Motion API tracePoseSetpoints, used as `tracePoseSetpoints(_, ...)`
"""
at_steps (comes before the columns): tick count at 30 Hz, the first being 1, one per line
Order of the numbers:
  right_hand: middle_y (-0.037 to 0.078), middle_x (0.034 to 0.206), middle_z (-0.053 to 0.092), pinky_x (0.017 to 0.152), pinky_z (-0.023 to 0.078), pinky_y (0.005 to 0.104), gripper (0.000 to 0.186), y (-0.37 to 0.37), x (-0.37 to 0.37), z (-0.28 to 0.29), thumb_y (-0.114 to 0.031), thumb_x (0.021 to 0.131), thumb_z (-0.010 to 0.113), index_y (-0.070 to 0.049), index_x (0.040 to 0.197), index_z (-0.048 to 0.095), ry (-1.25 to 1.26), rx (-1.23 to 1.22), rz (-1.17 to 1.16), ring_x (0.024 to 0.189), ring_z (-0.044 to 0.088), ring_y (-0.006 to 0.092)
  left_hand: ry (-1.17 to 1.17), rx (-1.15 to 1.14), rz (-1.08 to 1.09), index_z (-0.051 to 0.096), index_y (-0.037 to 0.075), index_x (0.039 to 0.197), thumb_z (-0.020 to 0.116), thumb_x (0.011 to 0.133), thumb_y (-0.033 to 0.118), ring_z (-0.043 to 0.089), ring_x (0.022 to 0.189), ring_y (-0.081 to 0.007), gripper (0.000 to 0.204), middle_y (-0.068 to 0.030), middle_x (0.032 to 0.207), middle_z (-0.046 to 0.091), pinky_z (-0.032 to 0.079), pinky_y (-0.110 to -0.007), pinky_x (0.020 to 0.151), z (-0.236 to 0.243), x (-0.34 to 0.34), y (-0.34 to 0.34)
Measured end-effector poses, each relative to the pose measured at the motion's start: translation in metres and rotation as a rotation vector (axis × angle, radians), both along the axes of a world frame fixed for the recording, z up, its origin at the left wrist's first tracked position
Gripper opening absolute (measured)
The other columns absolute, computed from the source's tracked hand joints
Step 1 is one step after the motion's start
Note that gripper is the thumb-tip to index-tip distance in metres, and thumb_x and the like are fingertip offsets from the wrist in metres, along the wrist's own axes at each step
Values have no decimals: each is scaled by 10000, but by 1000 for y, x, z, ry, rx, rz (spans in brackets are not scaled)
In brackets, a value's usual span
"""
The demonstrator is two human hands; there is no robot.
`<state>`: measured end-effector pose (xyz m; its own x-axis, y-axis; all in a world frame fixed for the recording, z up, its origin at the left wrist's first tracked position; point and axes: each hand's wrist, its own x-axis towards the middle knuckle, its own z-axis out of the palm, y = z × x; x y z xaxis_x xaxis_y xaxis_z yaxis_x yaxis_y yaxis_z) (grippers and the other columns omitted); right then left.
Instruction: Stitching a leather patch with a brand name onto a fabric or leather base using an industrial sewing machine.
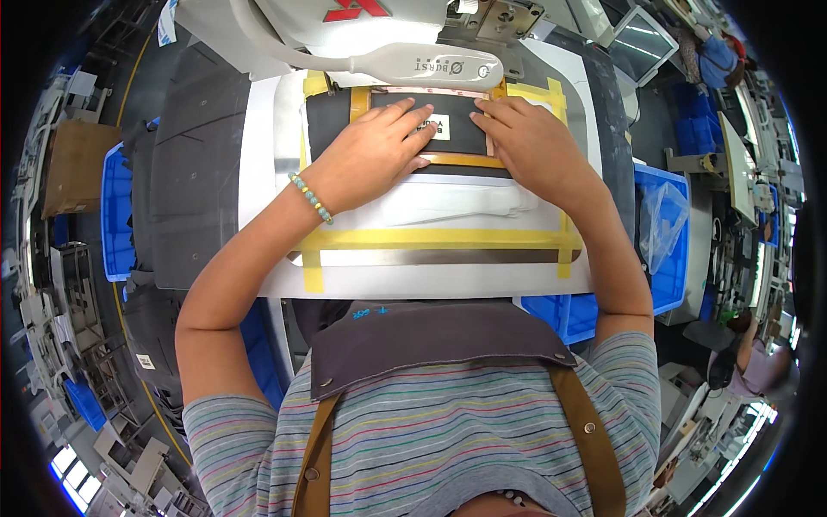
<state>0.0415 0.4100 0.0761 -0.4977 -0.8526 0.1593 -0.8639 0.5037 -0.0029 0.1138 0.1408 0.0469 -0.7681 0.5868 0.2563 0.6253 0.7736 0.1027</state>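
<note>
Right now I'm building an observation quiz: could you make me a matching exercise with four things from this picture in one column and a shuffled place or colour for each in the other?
Things
1. Black panel
2. Beaded bracelet
3. Clear plastic bag
4. Cardboard box

Places and colours
A. Blue-green and yellow
B. Brown
C. Beneath the left hand and right hand
D. In a blue bin on the right

Pairs: 1-C, 2-A, 3-D, 4-B

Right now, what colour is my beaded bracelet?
The beaded bracelet is blue-green and yellow, seen in the head view.
</note>
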Motion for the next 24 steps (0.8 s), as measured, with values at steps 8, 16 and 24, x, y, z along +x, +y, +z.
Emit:
tracePoseSetpoints(8, 85, 1283, 680, 952, 531, 374, 359, -13, -2, -1, -90, 852, 697, -28, 1206, 698, -37, -64, 56, 1148, 611, 249, -30, 18, -86, 612, 45, 1342, 688, 946, 310, 500, 1377, -317, 482, -117, 1479, 552, 438, -434, 1113, 3, 3, -5)
tracePoseSetpoints(16, 106, 1222, 704, 911, 555, 363, 325, -38, 1, -7, -83, 824, 713, -2, 1138, 721, 28, -143, 115, 1100, 629, 261, 17, 11, -87, 632, 25, 1307, 680, 956, 284, 512, 1365, -318, 438, -126, 1454, 573, 426, -436, 1121, 4, 5, -18)
tracePoseSetpoints(24, 104, 1181, 713, 890, 561, 360, 342, -65, 3, -11, -114, 799, 740, 2, 1121, 725, 57, -189, 170, 1073, 637, 256, -15, 44, -85, 633, -8, 1282, 663, 970, 244, 524, 1349, -330, 403, -157, 1425, 585, 427, -434, 1124, 4, 8, -32)
